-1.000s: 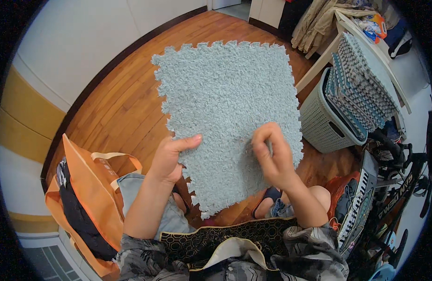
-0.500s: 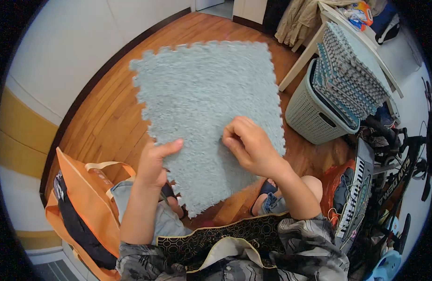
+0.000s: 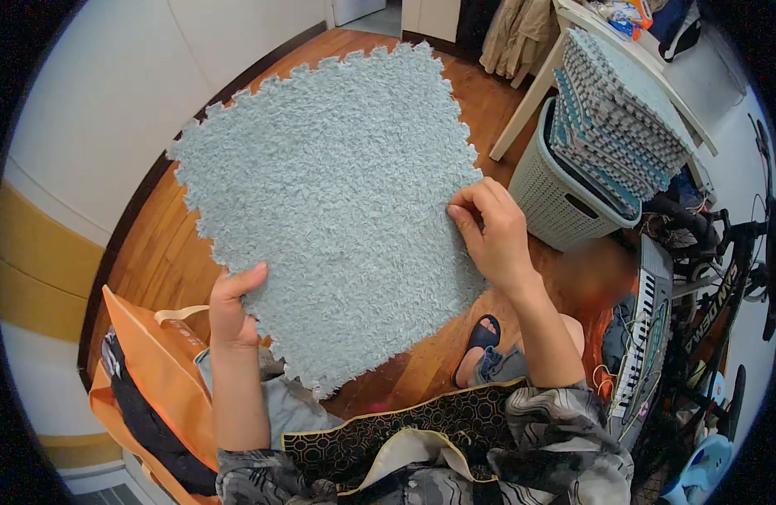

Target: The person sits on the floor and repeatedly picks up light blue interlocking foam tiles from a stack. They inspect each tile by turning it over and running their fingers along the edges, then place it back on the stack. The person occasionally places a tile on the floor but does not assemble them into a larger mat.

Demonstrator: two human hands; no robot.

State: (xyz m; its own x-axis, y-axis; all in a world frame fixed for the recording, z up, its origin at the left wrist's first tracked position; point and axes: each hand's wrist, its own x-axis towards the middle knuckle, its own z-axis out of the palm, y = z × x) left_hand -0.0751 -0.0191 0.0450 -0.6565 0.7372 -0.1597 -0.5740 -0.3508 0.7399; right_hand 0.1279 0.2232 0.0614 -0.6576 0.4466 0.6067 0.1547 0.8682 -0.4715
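Observation:
A pale blue-green fluffy foam mat tile (image 3: 337,202) with toothed, interlocking edges is held up in front of me, tilted. My left hand (image 3: 234,311) is closed on its lower left edge, the thumb lying on the pile and the fingers mostly hidden beneath. Over the right edge of the tile, my right hand (image 3: 495,231) is closed in a pinch, thumb against the fingertips. Whether those fingertips grip the pile, the edge or some small bit cannot be made out.
At the right, a grey-green laundry basket (image 3: 552,198) carries a tall stack of similar mat tiles (image 3: 623,126) beside a white table (image 3: 527,97). A keyboard (image 3: 640,337) and a bicycle (image 3: 724,303) stand lower right. An orange bag (image 3: 152,370) with dark cloth is at lower left, on the wooden floor (image 3: 152,278).
The mat tile has swung to the left and turned, its far edge rising to the right. My left hand moved left with it. My right hand moved from over its middle to its right edge, still pinched.

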